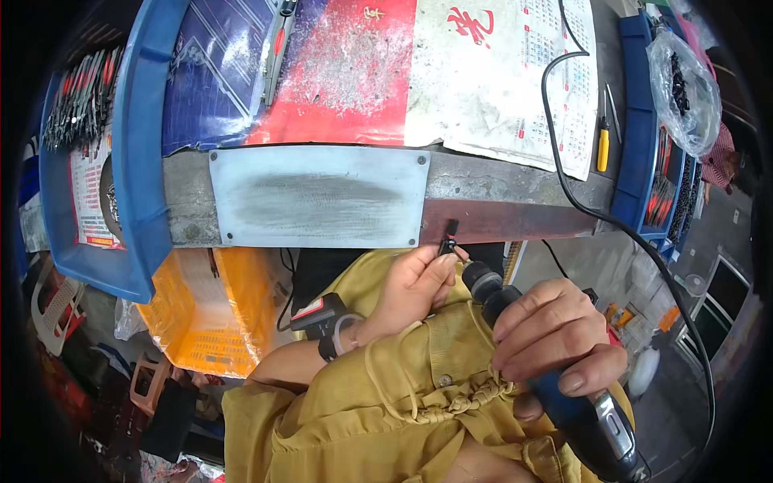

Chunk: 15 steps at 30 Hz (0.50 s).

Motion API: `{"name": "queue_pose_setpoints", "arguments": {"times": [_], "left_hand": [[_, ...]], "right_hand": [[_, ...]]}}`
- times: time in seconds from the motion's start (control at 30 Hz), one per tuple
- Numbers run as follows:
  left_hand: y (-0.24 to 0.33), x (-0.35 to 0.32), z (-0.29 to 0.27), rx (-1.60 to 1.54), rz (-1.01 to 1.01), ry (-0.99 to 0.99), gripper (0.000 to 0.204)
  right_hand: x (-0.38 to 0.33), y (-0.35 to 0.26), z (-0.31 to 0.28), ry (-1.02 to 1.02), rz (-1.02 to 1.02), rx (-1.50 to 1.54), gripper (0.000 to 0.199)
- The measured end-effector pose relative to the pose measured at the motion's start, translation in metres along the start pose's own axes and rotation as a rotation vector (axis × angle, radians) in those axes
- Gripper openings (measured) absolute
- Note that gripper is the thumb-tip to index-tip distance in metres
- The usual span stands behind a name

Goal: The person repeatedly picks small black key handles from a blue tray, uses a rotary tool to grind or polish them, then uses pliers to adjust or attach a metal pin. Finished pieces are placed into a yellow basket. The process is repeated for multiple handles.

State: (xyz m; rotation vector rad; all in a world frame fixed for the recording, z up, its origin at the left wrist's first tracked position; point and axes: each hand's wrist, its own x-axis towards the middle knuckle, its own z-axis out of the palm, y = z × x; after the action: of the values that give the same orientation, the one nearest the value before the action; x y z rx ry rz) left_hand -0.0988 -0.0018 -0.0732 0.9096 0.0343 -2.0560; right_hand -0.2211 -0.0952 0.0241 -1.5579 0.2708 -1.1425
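Grey workbench (190, 211) with coloured paper sheets (346, 72), a pale plate (318, 197) (dark-smudged) and a yellow-handled screwdriver (603, 146).

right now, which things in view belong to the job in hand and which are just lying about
In use:
- power driver, gripped in the right hand
- small black part, pinched in the left hand

Apparently just lying about, untouched:
- yellow-handled screwdriver
- orange crate, at left
- clear plastic bag, at right
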Motion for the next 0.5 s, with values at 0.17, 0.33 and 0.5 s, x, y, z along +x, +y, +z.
{"name": "queue_pose_setpoints", "arguments": {"times": [0.17,0.33,0.5], "left_hand": [[0.0,0.0,0.0,-0.008,-0.024,0.012,0.02],[-0.002,0.001,-0.002,0.006,-0.008,-0.003,0.02],[-0.006,0.001,-0.004,0.003,0.012,0.003,0.019]], "right_hand": [[-0.002,0.004,0.002,0.013,-0.001,0.024,0.035],[0.013,0.007,-0.005,-0.065,0.049,0.095,0.032],[0.018,0.004,-0.015,-0.192,0.107,-0.092,0.048]]}}
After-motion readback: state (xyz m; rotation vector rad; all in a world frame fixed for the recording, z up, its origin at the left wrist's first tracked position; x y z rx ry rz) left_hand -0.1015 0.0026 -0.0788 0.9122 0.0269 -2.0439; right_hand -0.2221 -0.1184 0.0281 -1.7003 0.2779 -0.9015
